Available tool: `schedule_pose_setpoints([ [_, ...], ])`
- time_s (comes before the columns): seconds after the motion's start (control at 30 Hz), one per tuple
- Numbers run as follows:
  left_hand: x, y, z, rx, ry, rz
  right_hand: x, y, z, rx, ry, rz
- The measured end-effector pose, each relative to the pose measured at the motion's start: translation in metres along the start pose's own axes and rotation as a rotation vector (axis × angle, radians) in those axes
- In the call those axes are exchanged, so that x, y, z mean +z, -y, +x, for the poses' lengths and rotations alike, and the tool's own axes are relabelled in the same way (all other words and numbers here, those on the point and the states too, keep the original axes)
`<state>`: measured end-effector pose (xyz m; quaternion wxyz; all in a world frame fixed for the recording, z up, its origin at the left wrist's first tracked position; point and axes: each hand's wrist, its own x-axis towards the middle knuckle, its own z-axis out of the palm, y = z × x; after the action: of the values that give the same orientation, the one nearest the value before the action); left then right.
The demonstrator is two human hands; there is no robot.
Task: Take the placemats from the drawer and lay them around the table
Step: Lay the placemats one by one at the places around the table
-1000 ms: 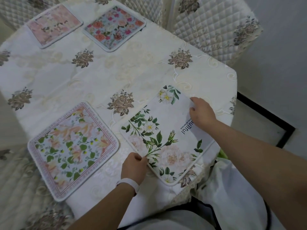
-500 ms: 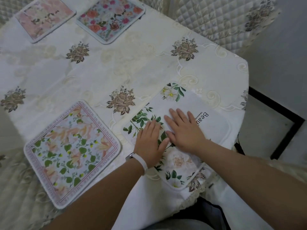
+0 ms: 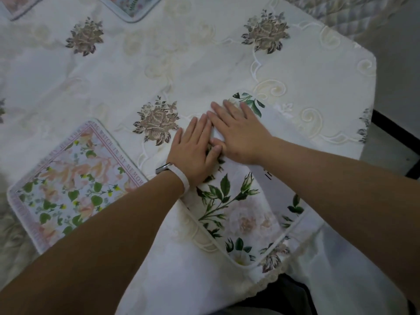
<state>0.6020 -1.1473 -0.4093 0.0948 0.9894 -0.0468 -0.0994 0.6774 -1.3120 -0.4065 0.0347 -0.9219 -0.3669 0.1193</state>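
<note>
Head view: both palms lie flat and open, gripping nothing. The left hand (image 3: 193,153) and right hand (image 3: 238,133) sit side by side, thumbs touching, pressed on the far half of the white floral placemat (image 3: 238,212), apparently smoothing it against the tablecloth (image 3: 204,64). Its near corner overhangs the table edge. A pink-bordered placemat (image 3: 75,185) lies just left, apart from both hands.

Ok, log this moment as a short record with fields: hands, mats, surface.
left hand: flat, palm down on the white rose placemat
right hand: flat on the same mat, beside the left
pink-bordered placemat: lying flat, untouched, left of the hands
far mats: two corners at the top edge
surface: embroidered tablecloth
</note>
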Motion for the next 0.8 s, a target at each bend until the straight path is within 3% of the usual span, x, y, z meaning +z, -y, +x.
schedule_pose_setpoints([
  [0.17, -0.003, 0.004, 0.005, -0.085, -0.023, 0.0, -0.008, -0.007, 0.019, -0.008, 0.006, 0.008],
  [0.4, -0.001, 0.004, 0.004, -0.105, -0.036, 0.056, -0.006, -0.012, 0.018, 0.15, -0.054, 0.063],
  [0.8, 0.005, 0.017, -0.054, -0.144, 0.01, 0.007, 0.013, -0.015, -0.083, 0.445, -0.06, 0.103],
])
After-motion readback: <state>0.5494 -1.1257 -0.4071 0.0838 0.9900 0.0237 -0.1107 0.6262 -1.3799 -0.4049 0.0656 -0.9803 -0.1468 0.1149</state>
